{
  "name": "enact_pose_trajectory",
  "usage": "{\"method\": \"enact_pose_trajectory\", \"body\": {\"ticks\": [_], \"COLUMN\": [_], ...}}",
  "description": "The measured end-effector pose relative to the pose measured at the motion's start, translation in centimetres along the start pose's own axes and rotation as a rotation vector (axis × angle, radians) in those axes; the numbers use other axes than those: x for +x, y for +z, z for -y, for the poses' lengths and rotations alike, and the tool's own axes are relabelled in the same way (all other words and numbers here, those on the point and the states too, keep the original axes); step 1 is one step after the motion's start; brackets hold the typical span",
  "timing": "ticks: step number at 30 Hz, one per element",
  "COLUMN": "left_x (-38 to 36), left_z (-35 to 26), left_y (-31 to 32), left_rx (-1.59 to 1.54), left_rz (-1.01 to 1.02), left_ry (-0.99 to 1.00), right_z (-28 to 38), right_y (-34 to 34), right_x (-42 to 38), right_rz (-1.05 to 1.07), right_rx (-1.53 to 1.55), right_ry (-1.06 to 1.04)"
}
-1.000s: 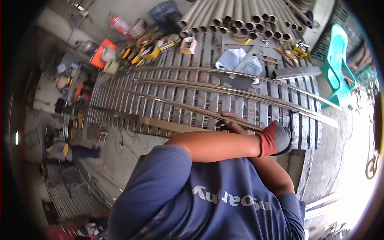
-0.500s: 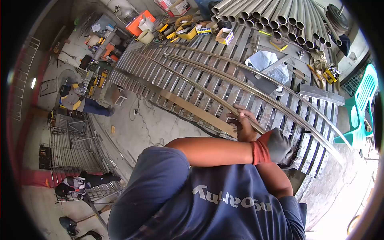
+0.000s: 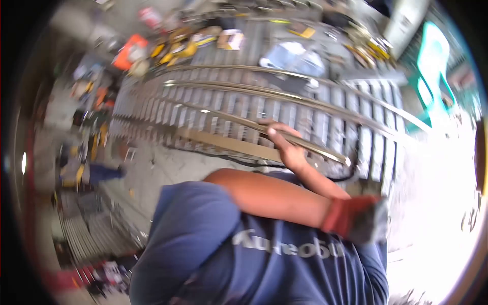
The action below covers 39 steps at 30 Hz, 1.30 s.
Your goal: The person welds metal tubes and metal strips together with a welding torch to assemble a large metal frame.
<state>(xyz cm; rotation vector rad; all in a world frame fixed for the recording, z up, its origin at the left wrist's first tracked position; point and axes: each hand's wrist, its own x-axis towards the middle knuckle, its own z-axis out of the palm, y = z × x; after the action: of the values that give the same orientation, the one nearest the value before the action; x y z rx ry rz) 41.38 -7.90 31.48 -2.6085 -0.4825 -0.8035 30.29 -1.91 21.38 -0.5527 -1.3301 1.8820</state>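
My right hand (image 3: 285, 142) is bare and closed around a thin metal tube (image 3: 239, 121) that lies at a slant over the slatted metal bench (image 3: 373, 152). The tube's near end shows just past this hand. Crossing over my right forearm, my left arm ends in a grey glove with a red cuff. This left hand (image 3: 370, 222) is beside my chest, off the bench; motion smears its fingers, and I cannot make out whether it holds anything. Longer metal tubes (image 3: 300, 101) lie farther back on the slats, and a flat tan strip (image 3: 229, 145) runs along the bench's near edge.
A light plastic bag (image 3: 292, 58) and a small box (image 3: 231, 39) sit at the back, near yellow containers (image 3: 178, 48). A green chair (image 3: 432, 66) stands at the right. A dark cable (image 3: 351, 175) loops by the bench edge. Another person (image 3: 94, 173) is at the left.
My gloved left hand has come away from beside the tube's end toward my chest, uncovering that end. My right hand still grips the tube. The whole view has shifted and blurred.
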Motion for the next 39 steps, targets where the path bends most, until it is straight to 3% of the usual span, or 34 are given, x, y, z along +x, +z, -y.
{"method": "enact_pose_trajectory", "body": {"ticks": [2,4,6,9,12,15,18,19,22,25,26,27,29,30,31,32,34,36,37,38,39], "left_x": [-2.5,-8.0,-16.0,-27.5,-41.3,-48.0,-64.0,-66.7,-72.7,-79.6,-82.7,-82.9,-82.4,-88.0,-86.3,-88.1,-77.3,-73.3,-62.9,-60.0,-51.4], "left_z": [3.3,6.3,9.2,11.4,13.1,17.1,20.7,22.0,25.5,26.9,27.1,27.1,27.7,29.3,29.5,30.6,29.5,27.2,24.5,21.9,18.4], "left_y": [-5.0,-7.9,-10.2,-11.6,-13.8,-15.9,-15.8,-16.1,-18.7,-21.4,-22.1,-23.4,-26.8,-27.8,-29.7,-31.4,-31.4,-29.2,-28.4,-26.4,-26.0], "left_rx": [-0.17,-0.235,-0.185,-0.202,-0.433,-0.842,-1.415,-1.291,-1.218,-1.248,-1.323,-1.355,-1.229,-1.364,-1.205,-1.261,-1.057,-1.682,-1.429,-1.67,-1.645], "left_rz": [-0.105,-0.156,-0.141,-0.489,-0.96,-1.567,-1.814,-1.857,-2.004,-1.972,-1.825,-1.88,-1.82,-1.753,-1.708,-1.808,-1.774,-1.587,-1.773,-1.563,-1.371], "left_ry": [-0.211,-0.515,-0.844,-1.564,-2.248,-2.414,-1.82,-1.766,-1.882,-1.927,-1.853,-1.804,-1.853,-1.586,-1.597,-1.617,-1.689,-1.125,-1.526,-1.358,-1.478], "right_z": [0.9,4.0,-0.9,-3.3,-2.7,-2.2,-3.7,-3.3,-0.7,2.5,4.1,4.5,7.5,6.7,6.0,4.5,3.0,-0.1,-1.0,-2.2,-3.6], "right_y": [-1.5,-1.1,-4.4,-4.9,-3.6,-1.9,0.3,1.0,1.2,-4.2,-6.9,-11.7,-15.1,-19.9,-23.0,-24.3,-17.2,-12.4,-11.2,-10.4,-10.1], "right_x": [-0.4,-2.8,-0.8,-0.9,-1.2,-1.5,-2.5,-3.4,-7.3,-15.3,-19.0,-24.0,-29.9,-34.6,-39.0,-41.0,-35.8,-31.9,-31.1,-29.2,-26.9], "right_rz": [-0.099,-0.292,-0.156,-0.17,-0.218,-0.361,-0.568,-0.646,-0.948,-1.196,-1.374,-1.464,-1.785,-1.888,-1.796,-1.747,-1.671,-1.461,-1.467,-1.453,-1.425], "right_rx": [0.027,0.281,0.17,0.088,0.137,0.219,0.453,0.412,0.229,0.025,-0.054,-0.122,0.013,0.198,0.346,0.371,0.413,0.507,0.554,0.612,0.677], "right_ry": [0.109,0.036,0.145,-0.086,-0.1,-0.053,-0.057,-0.059,-0.065,-0.184,-0.13,-0.19,-0.366,-0.623,-0.59,-0.494,-0.487,-0.425,-0.46,-0.48,-0.486]}}
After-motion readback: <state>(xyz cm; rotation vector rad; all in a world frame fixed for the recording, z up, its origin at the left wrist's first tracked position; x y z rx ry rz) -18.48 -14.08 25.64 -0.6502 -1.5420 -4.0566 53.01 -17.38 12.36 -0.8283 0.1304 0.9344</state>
